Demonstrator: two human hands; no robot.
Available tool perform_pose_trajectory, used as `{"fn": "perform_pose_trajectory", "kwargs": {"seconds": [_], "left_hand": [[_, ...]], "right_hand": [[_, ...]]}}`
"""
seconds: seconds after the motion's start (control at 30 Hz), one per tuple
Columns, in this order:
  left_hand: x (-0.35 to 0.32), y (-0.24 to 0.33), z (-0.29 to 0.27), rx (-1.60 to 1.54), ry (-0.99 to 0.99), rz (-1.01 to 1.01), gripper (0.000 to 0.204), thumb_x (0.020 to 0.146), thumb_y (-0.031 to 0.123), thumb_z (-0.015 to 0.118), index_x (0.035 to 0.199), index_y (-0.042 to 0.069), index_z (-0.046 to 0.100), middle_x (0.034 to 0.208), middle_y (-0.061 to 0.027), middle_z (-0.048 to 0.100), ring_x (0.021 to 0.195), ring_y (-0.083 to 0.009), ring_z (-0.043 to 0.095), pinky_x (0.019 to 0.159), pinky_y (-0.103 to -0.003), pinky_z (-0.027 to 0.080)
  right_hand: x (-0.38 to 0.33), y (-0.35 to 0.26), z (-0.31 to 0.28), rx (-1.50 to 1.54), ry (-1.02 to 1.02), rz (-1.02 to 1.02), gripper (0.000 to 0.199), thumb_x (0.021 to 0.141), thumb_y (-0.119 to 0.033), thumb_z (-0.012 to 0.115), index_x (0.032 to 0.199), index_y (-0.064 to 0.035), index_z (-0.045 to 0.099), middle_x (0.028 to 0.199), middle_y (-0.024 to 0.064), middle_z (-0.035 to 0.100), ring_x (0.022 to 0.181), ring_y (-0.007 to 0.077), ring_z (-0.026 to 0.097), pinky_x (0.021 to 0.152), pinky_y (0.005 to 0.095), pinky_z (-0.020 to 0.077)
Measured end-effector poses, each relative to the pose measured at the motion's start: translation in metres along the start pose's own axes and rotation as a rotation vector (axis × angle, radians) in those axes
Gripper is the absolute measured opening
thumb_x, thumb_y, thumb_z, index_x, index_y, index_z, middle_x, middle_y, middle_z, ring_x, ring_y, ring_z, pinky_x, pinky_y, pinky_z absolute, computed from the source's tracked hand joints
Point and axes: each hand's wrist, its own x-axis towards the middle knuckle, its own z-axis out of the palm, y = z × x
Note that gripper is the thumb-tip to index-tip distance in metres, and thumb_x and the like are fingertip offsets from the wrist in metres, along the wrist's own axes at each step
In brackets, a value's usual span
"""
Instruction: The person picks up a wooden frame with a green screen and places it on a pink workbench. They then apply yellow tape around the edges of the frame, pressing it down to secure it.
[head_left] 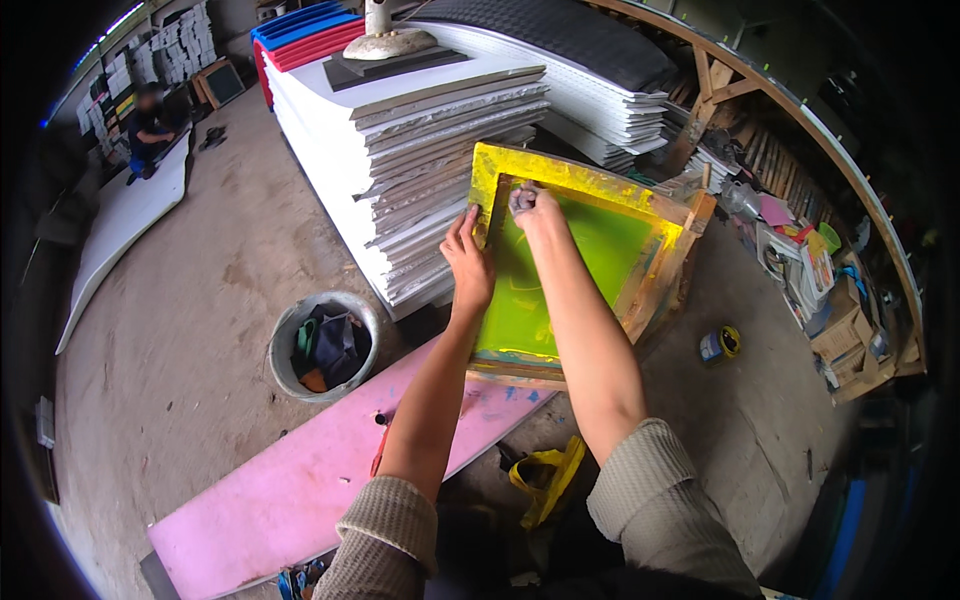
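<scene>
A wooden screen-printing frame (585, 182), smeared with yellow paint, stands tilted in front of me. Its mesh (600, 245) is yellow-green. My left hand (470, 262) grips the frame's left side, fingers lying along the outer edge near the upper corner. Inside that same corner, my right hand (538, 208) is closed around a small crumpled grey rag (521, 197), pressed against the mesh beside the wooden border. The right forearm crosses over the mesh and hides part of it. Below the frame's lower edge lies a long pink board (300, 480).
Tall stacks of white sheets (330, 150) rise just beyond the frame. A bucket of cloths (283, 365) stands left, a small paint tin (718, 345) right. A yellow strap-like thing (550, 485) lies near my legs. Another person (148, 135) crouches far left.
</scene>
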Motion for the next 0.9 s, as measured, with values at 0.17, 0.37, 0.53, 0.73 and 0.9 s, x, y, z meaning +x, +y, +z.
{"fn": "perform_pose_trajectory", "kwargs": {"seconds": [0.17,0.37,0.53,0.73,0.9], "left_hand": [[-0.002,-0.007,-0.001,-0.001,-0.006,0.004,0.068,0.07,-0.003,0.059,0.131,0.008,0.032,0.127,-0.0158,0.039,0.117,-0.0316,0.036,0.095,-0.042,0.027],[0.0,-0.001,0.003,-0.034,0.003,0.0,0.072,0.067,-0.006,0.057,0.132,0.01,0.032,0.127,-0.0181,0.036,0.114,-0.0347,0.036,0.094,-0.044,0.028],[-0.001,0.001,0.004,-0.05,0.007,0.004,0.075,0.065,-0.008,0.057,0.133,0.011,0.032,0.127,-0.0185,0.035,0.114,-0.0358,0.036,0.094,-0.045,0.028],[0.001,-0.005,-0.001,-0.027,-0.008,-0.024,0.07,0.067,-0.007,0.057,0.131,0.01,0.034,0.124,-0.0176,0.039,0.113,-0.0356,0.037,0.094,-0.044,0.03],[-0.001,0.002,0.0,-0.116,-0.02,-0.012,0.071,0.067,-0.008,0.055,0.132,0.011,0.032,0.124,-0.0178,0.038,0.113,-0.0361,0.036,0.096,-0.045,0.027]], "right_hand": [[-0.016,0.018,-0.007,-0.02,0.095,-0.075,0.018,0.084,0.003,0.04,0.091,-0.0059,0.054,0.088,0.0027,0.061,0.061,0.0129,0.051,0.072,0.0328,0.0473],[-0.017,0.029,0.015,-0.125,0.319,-0.224,0.008,0.08,-0.004,0.058,0.087,-0.0068,0.059,0.09,0.0046,0.063,0.072,0.0166,0.057,0.073,0.0348,0.0471],[-0.019,0.041,0.035,-0.307,0.489,-0.341,0.013,0.078,-0.007,0.063,0.089,-0.0038,0.058,0.091,0.0088,0.063,0.074,0.0207,0.059,0.071,0.036,0.0491],[-0.059,0.049,0.035,-0.607,0.411,-0.642,0.024,0.077,-0.007,0.065,0.098,0.0025,0.057,0.094,0.0148,0.062,0.083,0.0278,0.062,0.073,0.0377,0.0515],[-0.041,0.022,0.017,-0.313,0.426,-0.396,0.018,0.078,-0.005,0.061,0.093,0.0055,0.059,0.095,0.0154,0.063,0.082,0.0243,0.063,0.076,0.0361,0.0514]]}}
